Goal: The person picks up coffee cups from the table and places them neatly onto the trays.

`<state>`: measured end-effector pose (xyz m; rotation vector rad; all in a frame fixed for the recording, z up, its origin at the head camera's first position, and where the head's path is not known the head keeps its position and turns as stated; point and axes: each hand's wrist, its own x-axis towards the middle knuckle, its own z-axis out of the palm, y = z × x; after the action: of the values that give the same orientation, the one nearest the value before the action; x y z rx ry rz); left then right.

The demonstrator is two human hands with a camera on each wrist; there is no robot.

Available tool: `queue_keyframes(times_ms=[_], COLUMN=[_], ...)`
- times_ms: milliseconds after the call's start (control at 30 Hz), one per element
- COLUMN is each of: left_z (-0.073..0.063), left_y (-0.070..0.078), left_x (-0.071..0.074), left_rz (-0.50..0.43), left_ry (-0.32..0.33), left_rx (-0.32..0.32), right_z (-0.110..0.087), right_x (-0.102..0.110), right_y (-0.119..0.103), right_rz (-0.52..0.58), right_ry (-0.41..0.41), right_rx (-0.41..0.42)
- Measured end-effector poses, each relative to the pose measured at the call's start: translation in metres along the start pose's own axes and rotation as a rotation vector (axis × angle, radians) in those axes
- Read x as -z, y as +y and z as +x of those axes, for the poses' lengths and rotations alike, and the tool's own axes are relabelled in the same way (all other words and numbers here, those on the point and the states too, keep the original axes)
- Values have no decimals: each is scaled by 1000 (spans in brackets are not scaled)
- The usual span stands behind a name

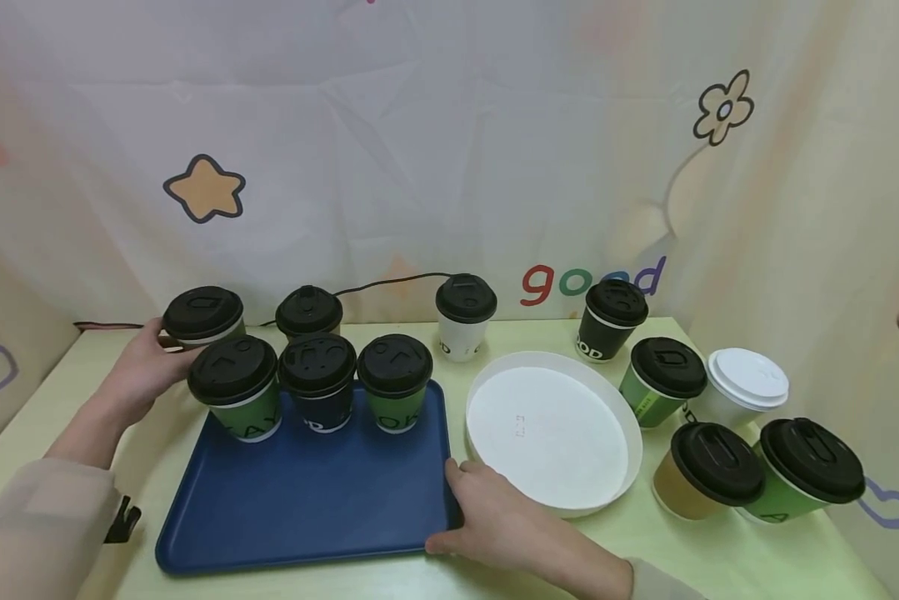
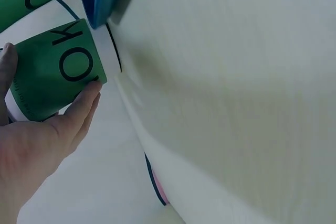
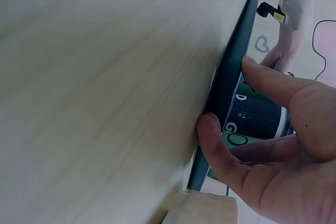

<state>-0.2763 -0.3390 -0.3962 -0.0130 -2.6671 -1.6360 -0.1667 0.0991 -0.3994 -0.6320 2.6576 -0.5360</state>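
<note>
At the back left of the table, my left hand (image 1: 143,367) grips a lidded paper coffee cup (image 1: 203,317). The left wrist view shows its green side (image 2: 60,69) with dark letters, thumb and fingers on opposite sides. Beside it, a blue tray (image 1: 307,500) carries a green cup (image 1: 248,417), a dark cup (image 1: 329,408) and another green cup (image 1: 397,408) along its far side, all with black lids. My right hand (image 1: 494,517) holds the tray's right edge near the front corner. In the right wrist view, the fingertips (image 3: 210,124) press on the tray's side (image 3: 231,72).
A round white tray (image 1: 554,433) lies right of the blue one. Behind stand a black-lidded cup (image 1: 309,310), a white cup (image 1: 462,333) and a black cup (image 1: 602,333). Several more lidded cups, one with a white lid (image 1: 749,377), cluster at the right. A patterned curtain (image 1: 419,167) hangs behind.
</note>
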Motion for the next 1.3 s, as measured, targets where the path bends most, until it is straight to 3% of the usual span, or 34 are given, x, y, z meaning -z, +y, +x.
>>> queue_keyframes(times_ms=[400, 500, 633, 767, 1133, 1300], left_z=[-22, -28, -35, -43, -66, -78], left_y=[-13, -14, -15, -18, -19, -16], left_x=[20, 23, 27, 29, 33, 33], left_rz=[-65, -18, 45, 51, 55, 79], left_ry=[53, 56, 44, 38, 85, 85], left_rx=[-137, -132, -46, 22, -102, -89], right_z=[-1, -1, -2, -2, -2, -2], right_x=[-1, -1, -1, 0, 0, 0], right_y=[1, 1, 1, 1, 1, 1], right_rz=[10, 5, 3, 11, 13, 11], right_ry=[9, 24, 27, 15, 23, 24], right_rx=[9, 19, 23, 19, 37, 42])
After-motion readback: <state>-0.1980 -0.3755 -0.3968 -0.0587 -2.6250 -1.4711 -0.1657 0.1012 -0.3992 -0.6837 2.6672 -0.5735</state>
